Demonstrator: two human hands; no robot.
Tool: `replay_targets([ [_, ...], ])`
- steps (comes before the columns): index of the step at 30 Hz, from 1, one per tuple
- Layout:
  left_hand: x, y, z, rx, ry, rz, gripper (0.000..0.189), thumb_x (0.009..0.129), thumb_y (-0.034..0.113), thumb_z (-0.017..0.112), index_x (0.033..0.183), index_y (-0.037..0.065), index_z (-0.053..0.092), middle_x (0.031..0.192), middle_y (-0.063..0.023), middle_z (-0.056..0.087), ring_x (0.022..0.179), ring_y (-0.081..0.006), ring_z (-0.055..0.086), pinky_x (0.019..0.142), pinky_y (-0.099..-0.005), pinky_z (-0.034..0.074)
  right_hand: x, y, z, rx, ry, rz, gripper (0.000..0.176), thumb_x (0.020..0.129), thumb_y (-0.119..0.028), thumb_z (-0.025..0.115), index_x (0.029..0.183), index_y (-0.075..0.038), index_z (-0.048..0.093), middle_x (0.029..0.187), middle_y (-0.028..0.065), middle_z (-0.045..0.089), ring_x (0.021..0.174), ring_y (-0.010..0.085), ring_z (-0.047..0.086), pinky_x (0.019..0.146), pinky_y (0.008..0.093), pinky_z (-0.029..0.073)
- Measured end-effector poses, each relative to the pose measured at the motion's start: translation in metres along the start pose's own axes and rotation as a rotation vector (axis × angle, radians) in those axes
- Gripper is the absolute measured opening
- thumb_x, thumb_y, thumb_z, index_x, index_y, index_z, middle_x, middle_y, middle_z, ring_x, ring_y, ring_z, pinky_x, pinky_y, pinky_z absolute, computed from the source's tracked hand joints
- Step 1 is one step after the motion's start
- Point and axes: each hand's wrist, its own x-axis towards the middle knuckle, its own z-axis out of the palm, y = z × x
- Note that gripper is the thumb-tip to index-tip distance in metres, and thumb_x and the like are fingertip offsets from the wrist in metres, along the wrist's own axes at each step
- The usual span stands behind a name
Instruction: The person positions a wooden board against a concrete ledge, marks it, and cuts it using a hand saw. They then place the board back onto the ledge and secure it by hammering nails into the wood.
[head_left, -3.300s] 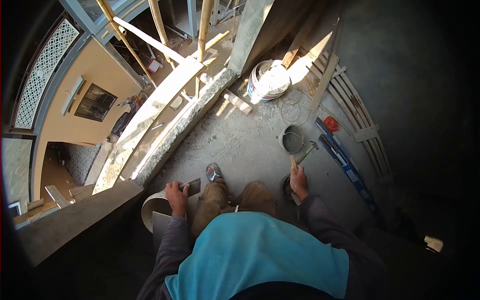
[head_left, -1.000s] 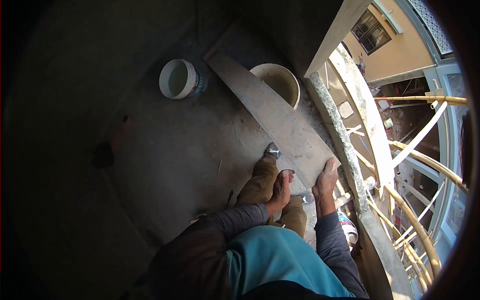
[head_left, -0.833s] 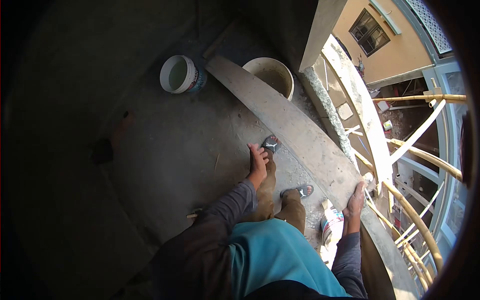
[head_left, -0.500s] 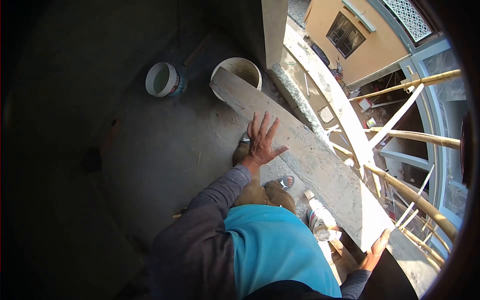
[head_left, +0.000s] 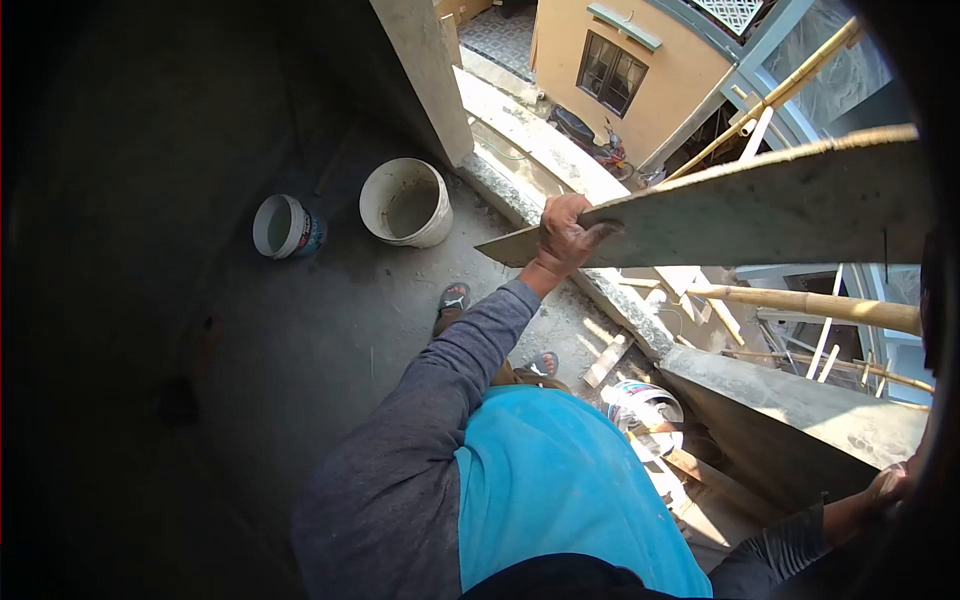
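A long grey board is raised on its edge, stretching from the middle of the view to the upper right. My left hand is closed round the board near its pointed left end, with the thumb against the broad face. Low at the right edge of the view is my right hand, close to the top of the low wall. Its fingers are lost in the dark rim of the picture, so any grip is hidden.
Two buckets, a larger and a smaller, stand on the floor beyond my feet. Another bucket and a short wood block are beside the wall. Bamboo poles cross outside, before an orange building.
The board has turned from lying broad face up onto its edge and swung up to the right. My left hand, spread flat on it before, now grips it. My right hand has moved right.
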Motion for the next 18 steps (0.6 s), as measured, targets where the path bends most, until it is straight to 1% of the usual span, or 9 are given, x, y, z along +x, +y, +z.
replay_targets([
  [1,0.006,-0.002,0.004,-0.025,0.098,-0.115,0.054,0.068,0.056,0.075,0.065,0.006,0.054,0.061,-0.0097,0.052,0.06,-0.029,0.053,0.06,-0.0395,0.041,-0.01,0.001,0.014,0.067,0.0,0.013,0.054,0.093,-0.032,0.034,0.122,0.012,0.047,0.121,0.0367,0.049,0.113,0.0401,0.053,0.102,0.047,0.039],
  [2,0.011,-0.006,0.008,-0.119,0.184,-0.21,0.049,0.074,0.049,0.076,0.069,0.004,0.057,0.061,-0.0011,0.055,0.06,-0.0112,0.05,0.055,-0.0301,0.042,-0.029,0.004,0.032,0.141,-0.007,0.085,0.054,0.092,-0.03,0.033,0.121,0.013,0.047,0.121,0.0396,0.048,0.113,0.0424,0.054,0.102,0.0482,0.039],
  [3,0.018,-0.001,0.008,-0.162,0.252,-0.256,0.049,0.078,0.048,0.073,0.075,0.001,0.058,0.067,0.0002,0.059,0.065,-0.0094,0.051,0.059,-0.0286,0.043,-0.066,0.017,0.043,0.258,0.015,0.264,0.058,0.094,-0.035,0.035,0.128,0.012,0.043,0.12,0.0343,0.052,0.109,0.037,0.058,0.098,0.0456,0.043],
  [5,0.026,-0.004,0.01,-0.164,0.365,-0.289,0.059,0.082,0.057,0.063,0.085,-0.002,0.058,0.076,-0.0031,0.062,0.071,-0.0125,0.055,0.067,-0.0294,0.045,-0.133,0.016,0.117,0.283,-0.012,0.611,0.062,0.097,-0.047,0.04,0.126,0.007,0.047,0.112,0.0201,0.06,0.094,0.0245,0.062,0.088,0.0362,0.048],
  [6,0.027,-0.023,0.017,-0.145,0.49,-0.266,0.059,0.083,0.058,0.061,0.083,-0.001,0.058,0.072,-0.0064,0.062,0.067,-0.0148,0.056,0.064,-0.0323,0.047,-0.173,0.026,0.14,0.378,-0.011,0.865,0.054,0.099,-0.043,0.039,0.127,0.003,0.047,0.11,0.0155,0.06,0.089,0.0202,0.061,0.083,0.0329,0.05],
  [11,0.012,-0.021,0.026,-0.4,0.659,-0.734,0.081,0.087,0.065,0.047,0.127,-0.006,0.045,0.133,-0.0193,0.047,0.117,-0.024,0.05,0.099,-0.0342,0.039,-0.36,0.043,0.239,0.403,-0.14,1.639,0.043,0.097,-0.038,0.046,0.121,-0.003,0.053,0.106,0.0143,0.063,0.072,0.0139,0.06,0.061,0.0252,0.05],
  [12,0.007,-0.024,0.028,-0.396,0.632,-0.747,0.081,0.087,0.065,0.047,0.127,-0.006,0.045,0.133,-0.0193,0.047,0.117,-0.024,0.05,0.099,-0.0342,0.039,-0.371,0.031,0.256,0.467,-0.125,1.755,0.044,0.096,-0.039,0.047,0.122,-0.004,0.052,0.105,0.0134,0.063,0.07,0.0143,0.059,0.059,0.0261,0.049],
  [16,-0.028,-0.081,0.039,-0.444,0.707,-1.023,0.091,0.087,0.07,0.036,0.144,0.0,0.026,0.152,-0.0131,0.023,0.138,-0.0246,0.026,0.113,-0.0351,0.02,-0.437,0.029,0.304,0.453,-0.188,2.057,0.063,0.092,-0.056,0.045,0.13,-0.006,0.044,0.12,0.0158,0.055,0.09,0.0267,0.059,0.077,0.0382,0.05],
  [18,-0.044,-0.097,0.044,-0.405,0.738,-1.175,0.097,0.083,0.075,0.035,0.14,-0.004,0.031,0.146,-0.0172,0.031,0.131,-0.0295,0.036,0.109,-0.0388,0.028,-0.461,0.03,0.32,0.573,-0.128,2.209,0.074,0.09,-0.063,0.04,0.137,-0.007,0.036,0.13,0.0186,0.047,0.105,0.0353,0.053,0.089,0.0461,0.046],
])
